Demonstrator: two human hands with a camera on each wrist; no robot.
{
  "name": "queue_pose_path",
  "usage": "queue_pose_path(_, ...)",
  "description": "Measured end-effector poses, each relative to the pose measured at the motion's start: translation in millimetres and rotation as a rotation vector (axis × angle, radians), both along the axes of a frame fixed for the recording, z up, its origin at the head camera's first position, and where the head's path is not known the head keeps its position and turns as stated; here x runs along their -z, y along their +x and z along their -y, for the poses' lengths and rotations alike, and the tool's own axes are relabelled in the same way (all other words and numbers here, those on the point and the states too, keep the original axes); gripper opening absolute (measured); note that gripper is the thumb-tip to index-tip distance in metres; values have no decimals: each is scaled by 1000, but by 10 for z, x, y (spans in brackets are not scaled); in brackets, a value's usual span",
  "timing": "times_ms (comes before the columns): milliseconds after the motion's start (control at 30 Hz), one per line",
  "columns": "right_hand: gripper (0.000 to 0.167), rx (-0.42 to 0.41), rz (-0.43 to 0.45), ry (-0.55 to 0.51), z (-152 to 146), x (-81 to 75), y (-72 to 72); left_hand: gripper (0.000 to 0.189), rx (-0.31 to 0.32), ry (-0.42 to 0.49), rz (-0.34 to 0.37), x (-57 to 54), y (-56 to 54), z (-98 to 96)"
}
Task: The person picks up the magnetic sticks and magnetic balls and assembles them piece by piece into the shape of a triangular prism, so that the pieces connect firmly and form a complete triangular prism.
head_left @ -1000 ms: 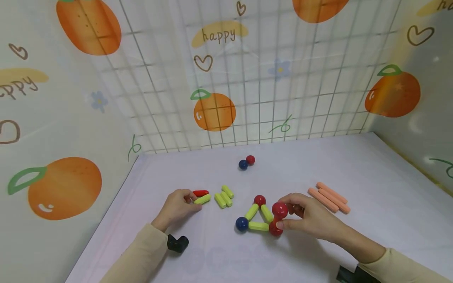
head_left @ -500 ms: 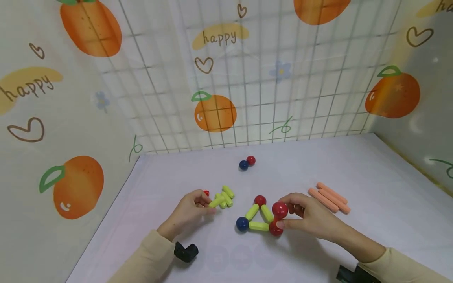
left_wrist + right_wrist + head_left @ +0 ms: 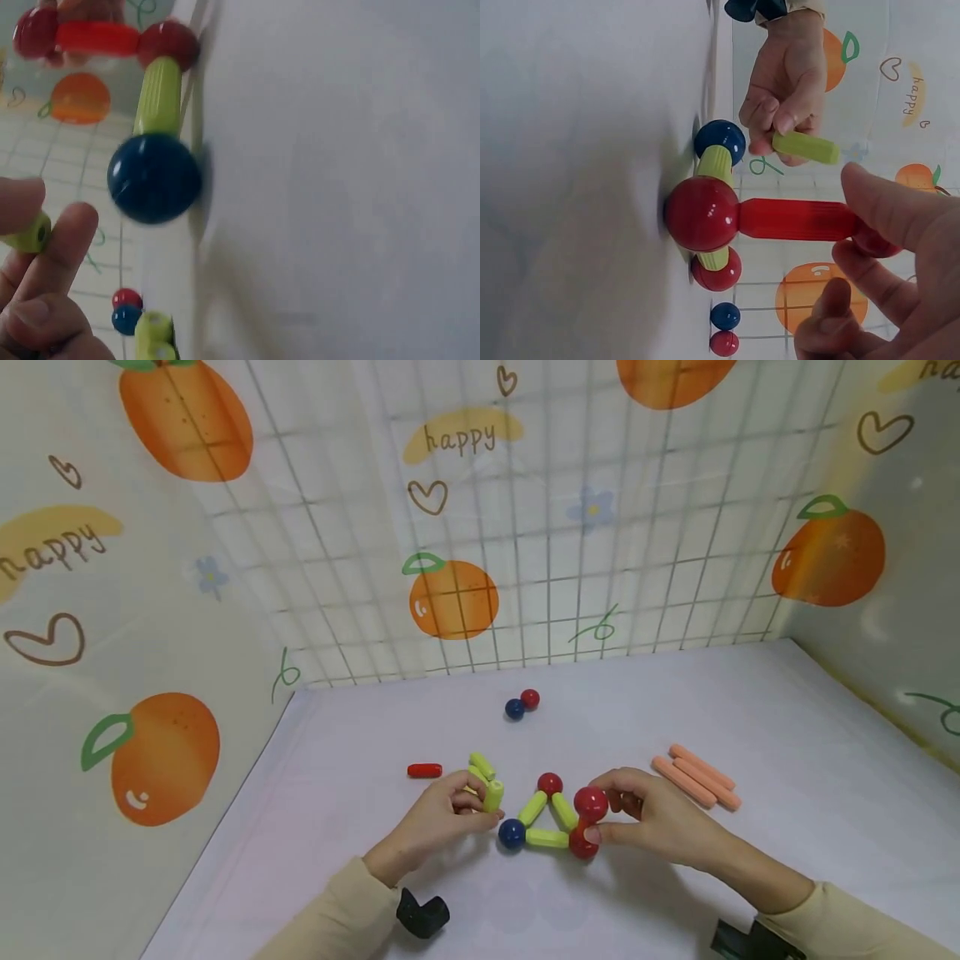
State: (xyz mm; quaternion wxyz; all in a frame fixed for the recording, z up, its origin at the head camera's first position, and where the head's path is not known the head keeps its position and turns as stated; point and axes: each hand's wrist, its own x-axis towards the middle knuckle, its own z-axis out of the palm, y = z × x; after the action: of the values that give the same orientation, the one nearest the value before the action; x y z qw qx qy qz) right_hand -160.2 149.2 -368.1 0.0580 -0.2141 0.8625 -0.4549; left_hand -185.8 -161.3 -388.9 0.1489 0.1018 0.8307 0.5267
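Observation:
My left hand (image 3: pixel 442 814) pinches a short yellow-green rod (image 3: pixel 806 147) between thumb and fingers, raised just left of a triangle's blue ball (image 3: pixel 512 834). The triangle lies on the table: yellow-green rods (image 3: pixel 547 838) join the blue ball, a far red ball (image 3: pixel 550 784) and a near red corner ball (image 3: pixel 701 214). From that corner a red rod (image 3: pixel 799 220) stands upright, topped by another red ball (image 3: pixel 591 804). Thumb and finger of my right hand (image 3: pixel 660 818) pinch the red rod near its upper end. In the left wrist view, the left thumb partly hides the held rod.
Loose yellow-green rods (image 3: pixel 482 766) lie behind the left hand, with a red rod (image 3: pixel 424 771) to their left. A loose blue ball (image 3: pixel 514 709) and red ball (image 3: pixel 530 698) sit farther back. Long orange rods (image 3: pixel 696 776) lie at the right. A patterned curtain (image 3: pixel 337 568) encloses the table.
My left hand has moved right with the yellow-green rod, from beside the loose red rod to near the blue ball, turning the rod more upright. The right hand has stayed put.

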Motion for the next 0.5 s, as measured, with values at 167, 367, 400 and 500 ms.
queue_pose_path(167, 38, -7, -18, 10, -3, 34, 9, 27, 19, -23, -23, 24, 55, -114)
queue_pose_path(367, 37, -11, -45, 14, -11, 80, 21, 28, 32, -89, -47, 88, 102, -178)
queue_pose_path(400, 37, -10, -47, 13, -14, 87, 22, 28, 33, -90, -52, 104, 104, -184)
queue_pose_path(500, 37, -7, -53, 16, -24, 110, 26, 28, 36, -83, -57, 142, 108, -200)
